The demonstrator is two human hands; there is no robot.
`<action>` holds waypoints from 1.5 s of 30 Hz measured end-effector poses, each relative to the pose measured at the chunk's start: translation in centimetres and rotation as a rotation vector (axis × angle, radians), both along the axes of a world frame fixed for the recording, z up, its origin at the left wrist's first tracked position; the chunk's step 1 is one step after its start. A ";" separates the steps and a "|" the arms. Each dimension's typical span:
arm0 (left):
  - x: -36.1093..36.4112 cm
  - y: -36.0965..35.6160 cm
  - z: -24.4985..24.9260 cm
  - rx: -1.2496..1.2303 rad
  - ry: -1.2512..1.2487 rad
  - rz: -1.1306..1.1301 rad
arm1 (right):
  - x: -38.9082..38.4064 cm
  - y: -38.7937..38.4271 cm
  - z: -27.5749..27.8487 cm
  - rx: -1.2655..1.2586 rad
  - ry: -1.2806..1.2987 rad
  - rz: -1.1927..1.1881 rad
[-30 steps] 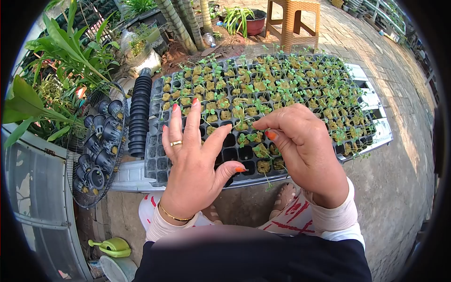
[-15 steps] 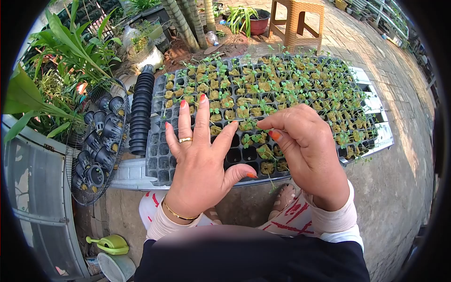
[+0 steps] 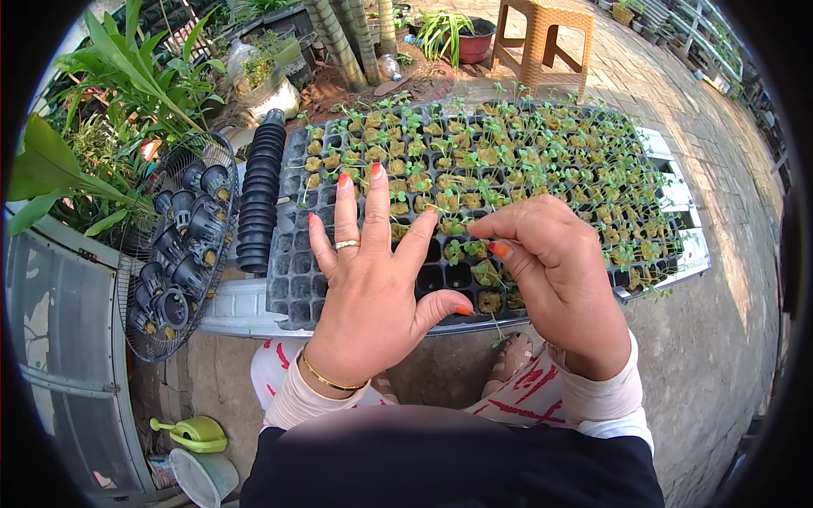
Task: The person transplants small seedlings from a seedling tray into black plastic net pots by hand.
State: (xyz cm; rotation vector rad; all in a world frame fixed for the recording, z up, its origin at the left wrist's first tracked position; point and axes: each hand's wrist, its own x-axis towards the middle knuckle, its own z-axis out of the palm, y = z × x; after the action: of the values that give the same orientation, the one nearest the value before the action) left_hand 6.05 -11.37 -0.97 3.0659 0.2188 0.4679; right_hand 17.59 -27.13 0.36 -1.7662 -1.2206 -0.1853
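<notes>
My left hand [image 3: 362,296] is spread palm down over the black seedling tray [image 3: 289,264], its fingers apart and its index fingertip low among the cells. To its right, my right hand [image 3: 566,284] is closed in a pinch, thumb against index finger, close above the small green seedlings [image 3: 457,251]. What sits in the pinch is too small to make out. Many cells hold yellow-brown sponge plugs [image 3: 489,301] with sprouts. Several cells between the hands, near the front edge, show dark and without plugs.
A stack of black net cups [image 3: 261,199] lies left of the tray, beside a wire basket [image 3: 133,284] with loose cups. The tray rests on a white support [image 3: 229,311]. A brown stool [image 3: 555,15] stands behind; a green watering can [image 3: 198,433] and bucket [image 3: 206,478] sit lower left.
The whole view has shifted slightly. My hands keep nearly the same pose; a thin pale strip seen earlier near the left index fingertip no longer shows clearly.
</notes>
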 end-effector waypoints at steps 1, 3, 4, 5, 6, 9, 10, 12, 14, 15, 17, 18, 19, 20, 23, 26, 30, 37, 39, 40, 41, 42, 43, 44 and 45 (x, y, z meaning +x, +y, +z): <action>0.0 0.0 0.0 -0.005 -0.001 -0.003 | 0.0 0.0 0.1 0.000 0.000 0.001; 0.1 0.0 0.0 -0.008 -0.005 -0.003 | -0.1 -0.1 0.3 -0.007 0.013 0.002; 0.1 0.0 0.0 -0.011 -0.009 -0.004 | -0.1 -0.2 0.3 -0.007 0.013 0.004; 0.1 0.0 0.0 -0.011 -0.010 -0.001 | 0.0 -0.2 0.3 -0.004 0.015 0.002; 0.2 -0.1 0.0 -0.008 -0.015 0.000 | 0.1 -0.3 0.3 -0.001 0.017 -0.001; 0.3 -0.1 0.2 -0.009 -0.020 0.005 | 0.2 -0.3 0.2 -0.019 0.005 -0.010; 0.3 -0.1 0.2 -0.013 -0.020 0.008 | 0.2 -0.4 0.3 -0.020 0.003 -0.007; 0.4 -0.1 0.2 -0.008 -0.019 0.015 | 0.1 -0.5 0.4 -0.031 0.006 -0.018; 0.5 -0.1 0.1 -0.004 -0.019 0.024 | 0.0 -0.6 0.4 -0.033 0.009 -0.019; 0.6 -0.1 -0.1 -0.010 -0.017 0.021 | 0.0 -0.6 0.5 -0.034 0.015 -0.025; 0.7 -0.2 -0.1 -0.018 -0.016 0.019 | 0.2 -0.5 0.3 -0.043 0.000 -0.024; 0.7 -0.2 -0.1 -0.017 -0.013 0.019 | 0.3 -0.5 0.2 -0.050 -0.014 -0.028; 0.8 -0.3 -0.1 -0.016 -0.009 0.019 | 0.3 -0.4 0.2 -0.050 -0.015 -0.027; 0.8 -0.3 -0.1 -0.016 -0.008 0.019 | 0.3 -0.3 0.2 -0.054 -0.012 -0.019; 0.8 -0.3 -0.1 -0.012 -0.020 0.016 | 0.3 -0.2 0.2 -0.049 -0.016 -0.017; 0.9 -0.3 0.0 -0.011 -0.027 0.006 | 0.3 -0.4 0.2 -0.035 -0.017 -0.027; 0.9 -0.4 0.0 -0.017 -0.027 -0.006 | 0.0 -0.7 0.8 -0.079 0.020 -0.018; 1.1 -0.4 0.1 -0.035 -0.035 -0.024 | 0.3 -0.9 1.1 -0.095 0.013 0.010; 1.1 -0.4 0.1 -0.037 -0.036 -0.027 | 0.5 -0.9 0.7 -0.033 -0.019 -0.028; 1.1 -0.4 0.1 -0.040 -0.036 -0.032 | 0.6 -0.8 0.6 -0.032 -0.020 -0.028; 1.2 -0.4 0.2 -0.039 -0.037 -0.032 | 0.7 -0.8 0.5 -0.038 -0.015 -0.036; 1.2 -0.4 0.2 -0.061 -0.060 -0.051 | 0.7 -0.8 0.5 -0.044 -0.010 -0.045; 1.2 -0.5 0.3 -0.084 -0.082 -0.069 | 0.8 -0.8 0.5 -0.043 -0.010 -0.047; 1.2 -0.5 0.2 -0.084 -0.081 -0.070 | 0.8 -0.7 0.5 -0.055 -0.007 -0.040; 1.2 -0.5 0.2 -0.084 -0.084 -0.069 | 0.8 -0.7 0.5 -0.067 -0.004 -0.033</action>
State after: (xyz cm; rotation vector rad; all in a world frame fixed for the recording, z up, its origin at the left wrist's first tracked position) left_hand 7.21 -11.83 -0.73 2.9539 0.1258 0.5670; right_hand 18.37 -27.84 0.82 -1.8453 -1.2133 -0.1694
